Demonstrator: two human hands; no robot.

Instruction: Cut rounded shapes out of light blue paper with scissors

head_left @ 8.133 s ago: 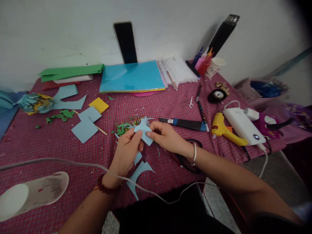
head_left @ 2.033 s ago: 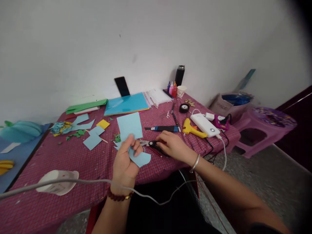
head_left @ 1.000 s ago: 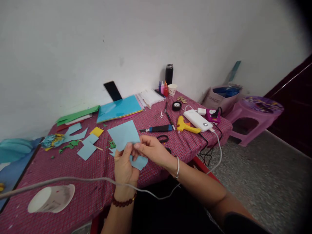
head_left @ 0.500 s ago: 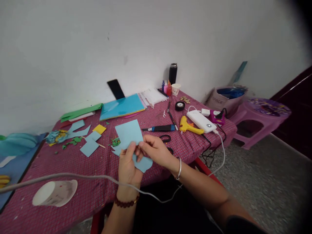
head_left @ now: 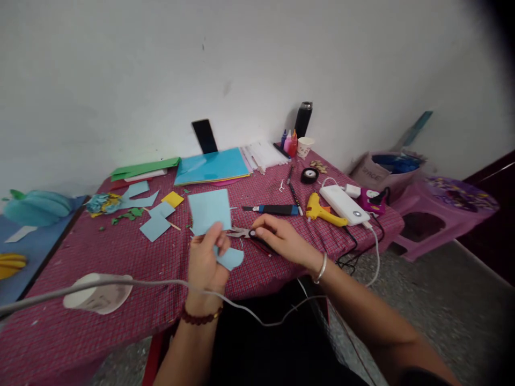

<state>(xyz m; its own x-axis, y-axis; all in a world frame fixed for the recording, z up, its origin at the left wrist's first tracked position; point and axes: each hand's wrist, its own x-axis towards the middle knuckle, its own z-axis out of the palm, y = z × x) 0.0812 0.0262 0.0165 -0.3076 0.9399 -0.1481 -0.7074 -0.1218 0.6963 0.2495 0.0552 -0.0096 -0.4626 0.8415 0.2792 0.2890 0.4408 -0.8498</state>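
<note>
My left hand is raised over the near edge of the red checked table and pinches a light blue paper piece, which stands upright above the fingers, with a curved flap hanging below. My right hand lies on the table just to the right, its fingers closed around the black handles of a pair of scissors whose metal blades point left toward the paper.
Light blue offcuts, a yellow square and green scraps lie left of centre. Stacked coloured sheets sit at the back. A utility knife, yellow glue gun, white power bank and tape roll lie right. A cable crosses in front.
My right hand has left the blue paper and dropped to the table, closing on the scissors. My left hand still holds the paper up.
</note>
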